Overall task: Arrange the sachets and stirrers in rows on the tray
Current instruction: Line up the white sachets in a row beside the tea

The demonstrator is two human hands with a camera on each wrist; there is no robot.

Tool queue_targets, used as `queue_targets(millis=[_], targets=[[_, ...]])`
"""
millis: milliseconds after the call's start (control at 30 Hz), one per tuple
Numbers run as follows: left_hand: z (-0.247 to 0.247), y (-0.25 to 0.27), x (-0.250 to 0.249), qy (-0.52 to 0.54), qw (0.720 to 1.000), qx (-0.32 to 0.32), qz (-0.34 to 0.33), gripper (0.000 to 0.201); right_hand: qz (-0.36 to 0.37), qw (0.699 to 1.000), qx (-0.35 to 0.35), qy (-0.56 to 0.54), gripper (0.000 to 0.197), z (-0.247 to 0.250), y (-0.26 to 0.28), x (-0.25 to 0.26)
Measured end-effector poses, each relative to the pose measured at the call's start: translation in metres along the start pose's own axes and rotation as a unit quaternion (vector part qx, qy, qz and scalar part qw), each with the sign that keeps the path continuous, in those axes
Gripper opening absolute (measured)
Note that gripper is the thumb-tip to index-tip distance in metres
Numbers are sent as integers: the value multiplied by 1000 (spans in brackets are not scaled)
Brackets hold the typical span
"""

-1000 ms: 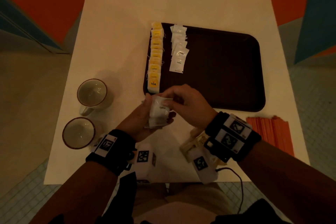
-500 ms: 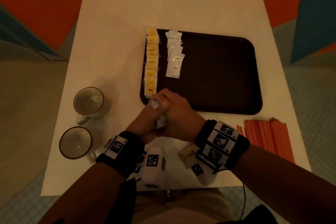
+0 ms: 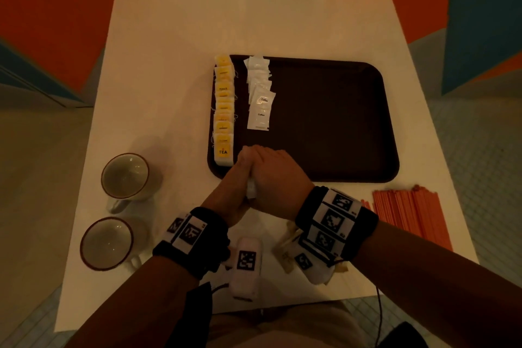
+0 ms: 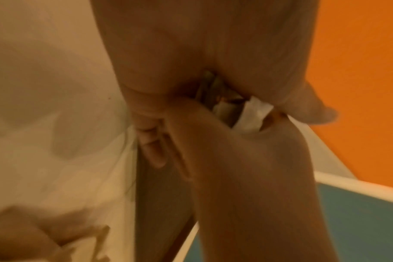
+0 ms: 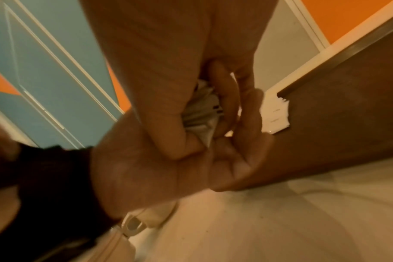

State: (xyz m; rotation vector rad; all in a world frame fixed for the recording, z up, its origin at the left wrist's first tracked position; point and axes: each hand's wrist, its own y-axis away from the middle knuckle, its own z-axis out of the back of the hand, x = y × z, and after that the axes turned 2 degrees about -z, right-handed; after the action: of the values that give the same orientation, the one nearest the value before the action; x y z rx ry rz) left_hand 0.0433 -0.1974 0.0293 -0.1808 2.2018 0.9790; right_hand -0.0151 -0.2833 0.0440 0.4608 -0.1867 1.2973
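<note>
A dark brown tray (image 3: 324,127) lies on the white table. Along its left edge runs a row of yellow tea sachets (image 3: 224,110), with a shorter row of white coffee sachets (image 3: 258,96) beside it. My left hand (image 3: 238,178) and right hand (image 3: 278,178) are pressed together over the tray's near left corner. Between them they grip a stack of white sachets (image 3: 250,191), mostly hidden by the fingers. The stack's edges show in the left wrist view (image 4: 251,115) and the right wrist view (image 5: 202,113). Orange stirrers (image 3: 409,215) lie in a pile right of my right wrist.
Two empty cups (image 3: 125,175) (image 3: 106,243) stand on the table to the left of my hands. Several beige sachets (image 3: 286,246) lie under my right wrist near the table's front edge. The tray's right part holds nothing.
Both hands moved forward to the tray's near left corner. My right hand went from pinching the top sachet to closing against the left, squeezing the stack between them.
</note>
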Motion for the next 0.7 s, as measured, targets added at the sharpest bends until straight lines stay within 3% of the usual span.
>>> queue_targets(millis=[100,200,367,567,700], targets=[[3,-1,-11,-68,997,24,-5,16,-22,999,-26,-30,55,4,-1,-9],[15,0,-24,-177,982,49,-40,29,-36,999,-37,-4,50,12,-3,-21],[19,-9,-33,-282,956,36,-70,30,-48,997,45,-33,90,15,-11,-26],[21,-22,-33,-223,974,25,-20,34,-22,985,127,-112,123,15,-31,-31],[24,-27,-29,-195,981,22,-11,32,-14,974,151,-166,110,23,-38,-36]])
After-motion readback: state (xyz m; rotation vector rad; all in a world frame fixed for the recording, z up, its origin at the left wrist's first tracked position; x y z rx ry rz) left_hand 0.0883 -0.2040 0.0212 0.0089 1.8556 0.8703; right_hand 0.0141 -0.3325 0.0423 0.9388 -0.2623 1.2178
